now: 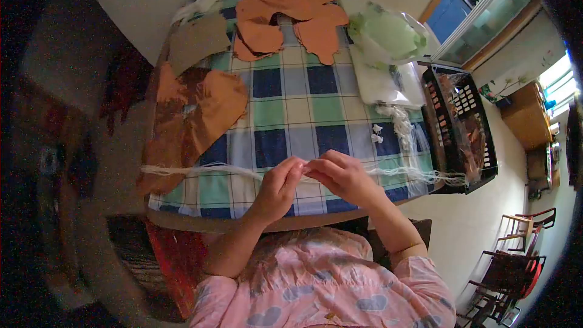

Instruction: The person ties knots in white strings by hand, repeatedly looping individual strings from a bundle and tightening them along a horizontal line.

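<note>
Both hands meet over the near part of a checked tablecloth (267, 112), closed on a bundle of white strings (228, 170). My left hand (279, 188) pinches the strings, its fingertips touching those of the other hand. My right hand (343, 176) is curled, thumb and fingers pressed together at the same spot. Out to the left the strings run over the orange-brown fabric pieces (215, 106); to the right more strands (388, 173) reach the table's edge. Exactly what lies between the fingertips is hidden.
Orange cut pieces (291, 6) lie at the far side. A pale green plastic bag (388, 36), white plastic sheets (388, 85) and small white knots (377, 133) are at the right. Beside the table stands a black basket (464, 103). Chairs (507, 273) are further right.
</note>
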Motion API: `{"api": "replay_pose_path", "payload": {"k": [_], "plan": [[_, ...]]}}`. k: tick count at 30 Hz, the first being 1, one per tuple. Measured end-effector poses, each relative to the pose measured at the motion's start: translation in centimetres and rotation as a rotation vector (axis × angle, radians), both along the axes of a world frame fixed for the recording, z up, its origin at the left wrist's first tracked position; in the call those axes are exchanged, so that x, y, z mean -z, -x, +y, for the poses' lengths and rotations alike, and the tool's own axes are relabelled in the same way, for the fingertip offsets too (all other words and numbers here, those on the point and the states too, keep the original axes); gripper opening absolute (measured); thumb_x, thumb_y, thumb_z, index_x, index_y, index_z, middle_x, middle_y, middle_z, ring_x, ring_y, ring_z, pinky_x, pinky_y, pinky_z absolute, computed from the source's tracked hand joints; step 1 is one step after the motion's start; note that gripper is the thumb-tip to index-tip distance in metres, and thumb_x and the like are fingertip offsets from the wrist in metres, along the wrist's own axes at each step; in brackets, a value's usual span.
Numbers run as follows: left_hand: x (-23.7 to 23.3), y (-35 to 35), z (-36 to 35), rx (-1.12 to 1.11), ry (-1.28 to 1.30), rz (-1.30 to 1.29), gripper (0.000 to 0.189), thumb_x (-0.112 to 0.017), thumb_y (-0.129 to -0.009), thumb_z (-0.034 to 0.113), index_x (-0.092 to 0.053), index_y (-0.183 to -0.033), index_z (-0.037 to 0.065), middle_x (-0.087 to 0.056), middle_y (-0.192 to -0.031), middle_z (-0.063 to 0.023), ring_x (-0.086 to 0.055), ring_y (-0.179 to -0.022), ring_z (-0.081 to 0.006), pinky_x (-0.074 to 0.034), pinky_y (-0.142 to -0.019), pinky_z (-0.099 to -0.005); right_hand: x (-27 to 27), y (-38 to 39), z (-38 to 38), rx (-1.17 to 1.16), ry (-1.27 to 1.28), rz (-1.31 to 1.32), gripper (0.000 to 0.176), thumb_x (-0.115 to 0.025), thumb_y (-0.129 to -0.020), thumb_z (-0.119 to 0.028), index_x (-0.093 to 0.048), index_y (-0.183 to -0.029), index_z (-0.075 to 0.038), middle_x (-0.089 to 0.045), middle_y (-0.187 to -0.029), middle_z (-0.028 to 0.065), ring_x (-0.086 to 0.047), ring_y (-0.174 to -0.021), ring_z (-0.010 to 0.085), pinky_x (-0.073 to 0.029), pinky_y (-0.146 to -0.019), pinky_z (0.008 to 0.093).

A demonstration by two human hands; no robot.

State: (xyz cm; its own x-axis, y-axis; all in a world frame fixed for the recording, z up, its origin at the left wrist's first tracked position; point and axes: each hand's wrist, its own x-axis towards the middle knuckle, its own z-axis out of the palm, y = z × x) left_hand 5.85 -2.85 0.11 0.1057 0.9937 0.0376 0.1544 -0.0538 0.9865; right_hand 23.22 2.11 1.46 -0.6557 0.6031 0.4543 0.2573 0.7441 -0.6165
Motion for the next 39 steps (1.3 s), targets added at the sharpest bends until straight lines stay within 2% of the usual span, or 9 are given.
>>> {"api": "replay_pose_path", "payload": {"k": [3, 6, 13, 16, 25, 28, 33, 36, 39], "plan": [[0.4, 0.2, 0.2, 0.015, 0.027, 0.171, 0.033, -0.04, -0.093, 0.024, -0.057, -0.091, -0.004, -0.061, -0.084, -0.0114, -0.058, -0.082, -0.0178, -0.045, -0.076, -0.0304, 0.9, 0.2, -0.2, -0.003, 0.02, -0.022, 0.018, -0.065, -0.076, -0.008, -0.057, -0.092, -0.006, -0.057, -0.08, 0.008, -0.057, -0.07, 0.0264, -0.047, -0.06, 0.0351], [0.1, -0.1, 0.1, 0.012, -0.031, 0.214, 0.022, -0.045, -0.089, 0.016, -0.056, -0.082, -0.002, -0.059, -0.073, -0.0187, -0.059, -0.069, -0.0343, -0.045, -0.061, -0.0376, 1.3, 0.1, -0.2, -0.035, 0.05, 0.003, 0.018, -0.066, -0.076, -0.009, -0.057, -0.091, -0.005, -0.057, -0.079, 0.0082, -0.057, -0.069, 0.0265, -0.047, -0.06, 0.0354], [0.5, -0.7, -0.2, -0.095, -0.177, 0.272, 0.018, -0.048, -0.087, 0.012, -0.053, -0.078, -0.003, -0.056, -0.071, -0.018, -0.056, -0.068, -0.0343, -0.043, -0.06, -0.0396, 1.7, -0.1, -0.3, -0.091, 0.075, -0.013, 0.02, -0.066, -0.075, -0.01, -0.053, -0.09, -0.005, -0.056, -0.083, 0.0097, -0.058, -0.076, 0.0288, -0.049, -0.062, 0.0354], [-0.3, -1.2, -0.2, -0.138, -0.262, 0.298, 0.018, -0.047, -0.087, 0.01, -0.05, -0.075, -0.003, -0.052, -0.07, -0.0168, -0.053, -0.066, -0.0332, -0.041, -0.059, -0.0388, 1.1, 0.6, -1.2, -0.01, 0.197, 0.119, 0.025, -0.069, -0.072, -0.009, -0.054, -0.092, -0.005, -0.056, -0.084, 0.0098, -0.058, -0.078, 0.0284, -0.049, -0.063, 0.0351], [-1.7, -1.9, -0.8, -0.204, -0.278, 0.151, 0.014, -0.046, -0.088, 0.007, -0.046, -0.076, -0.002, -0.046, -0.069, -0.0139, -0.05, -0.064, -0.0313, -0.039, -0.058, -0.0355, 1.2, 1.4, -1.6, 0.095, -0.056, 0.261, 0.028, -0.07, -0.07, -0.006, -0.054, -0.093, -0.005, -0.057, -0.087, 0.0099, -0.057, -0.077, 0.0275, -0.047, -0.063, 0.0354], [-0.8, -2.1, -0.7, -0.226, -0.321, 0.164, 0.012, -0.045, -0.088, 0.007, -0.046, -0.079, -0.001, -0.046, -0.071, -0.0145, -0.05, -0.064, -0.0314, -0.039, -0.057, -0.0355, 1.7, 1.3, -1.3, 0.11, -0.114, 0.243, 0.025, -0.072, -0.067, -0.001, -0.056, -0.087, -0.002, -0.058, -0.082, 0.01, -0.057, -0.073, 0.0237, -0.045, -0.059, 0.0314], [0.0, -2.0, -1.0, -0.206, -0.238, 0.198, 0.009, -0.044, -0.09, 0.009, -0.044, -0.085, 0.001, -0.049, -0.071, -0.0157, -0.052, -0.064, -0.0329, -0.04, -0.056, -0.0364, 1.0, 1.2, -1.1, 0.063, 0.003, 0.176, 0.021, -0.07, -0.069, -0.001, -0.056, -0.085, -0.003, -0.055, -0.079, 0.0094, -0.055, -0.069, 0.0253, -0.045, -0.059, 0.0319], [-1.5, -2.0, -0.7, -0.337, -0.059, 0.126, 0.008, -0.043, -0.092, 0.01, -0.043, -0.091, 0.003, -0.052, -0.071, -0.0168, -0.055, -0.064, -0.0351, -0.041, -0.055, -0.0374, 1.5, 1.4, -1.4, 0.004, 0.066, 0.164, 0.021, -0.069, -0.069, 0.0, -0.055, -0.084, -0.004, -0.054, -0.079, 0.0092, -0.054, -0.069, 0.0244, -0.045, -0.059, 0.0317], [-0.1, -1.9, -1.0, -0.175, -0.152, 0.19, 0.009, -0.042, -0.092, 0.012, -0.041, -0.095, 0.003, -0.055, -0.071, -0.0177, -0.058, -0.065, -0.036, -0.043, -0.054, -0.0373, 2.3, 1.5, -2.1, 0.095, 0.197, 0.223, 0.021, -0.069, -0.07, 0.001, -0.054, -0.083, -0.004, -0.053, -0.08, 0.0086, -0.055, -0.07, 0.0223, -0.045, -0.06, 0.031]]}}
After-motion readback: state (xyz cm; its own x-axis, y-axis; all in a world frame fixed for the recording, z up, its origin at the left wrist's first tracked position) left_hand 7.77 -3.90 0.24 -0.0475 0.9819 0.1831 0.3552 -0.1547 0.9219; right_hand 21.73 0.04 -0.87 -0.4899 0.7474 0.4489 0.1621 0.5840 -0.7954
